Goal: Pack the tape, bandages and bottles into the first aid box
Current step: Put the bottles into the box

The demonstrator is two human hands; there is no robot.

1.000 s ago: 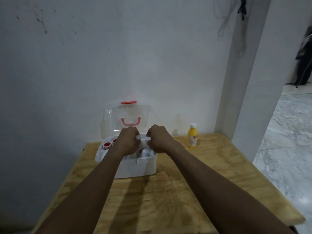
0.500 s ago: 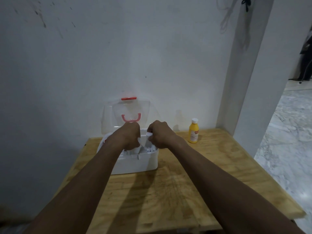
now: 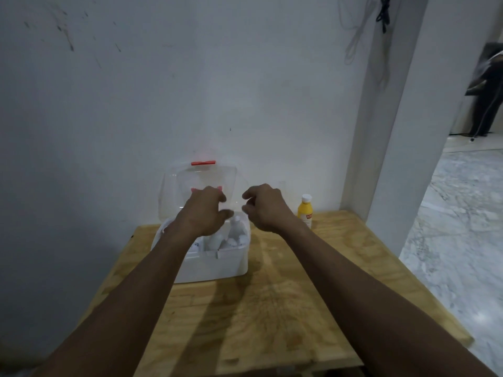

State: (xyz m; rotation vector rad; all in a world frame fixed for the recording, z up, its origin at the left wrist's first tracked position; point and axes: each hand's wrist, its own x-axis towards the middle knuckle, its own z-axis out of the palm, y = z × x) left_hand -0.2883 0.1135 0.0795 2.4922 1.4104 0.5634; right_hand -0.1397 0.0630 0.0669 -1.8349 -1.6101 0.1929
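Observation:
A white first aid box point(image 3: 215, 263) stands at the back left of the wooden table, its clear lid point(image 3: 171, 191) with a red latch upright against the wall. White bottles point(image 3: 236, 229) and other white items lie inside the box. My left hand point(image 3: 205, 210) hovers over the box with fingers apart and nothing in it. My right hand point(image 3: 262, 206) hangs just right of the box, fingers loosely curled and empty. A yellow bottle point(image 3: 305, 211) with a white cap stands on the table to the right of my right hand.
The wooden table point(image 3: 272, 308) ends at a white wall behind and a white pillar point(image 3: 394, 131) at the back right. Marble floor point(image 3: 462, 227) lies to the right, where a person in dark clothes point(image 3: 487, 91) stands far off.
Both hands were closed together over the box around a small white item. They have lifted and spread apart, and now hold nothing.

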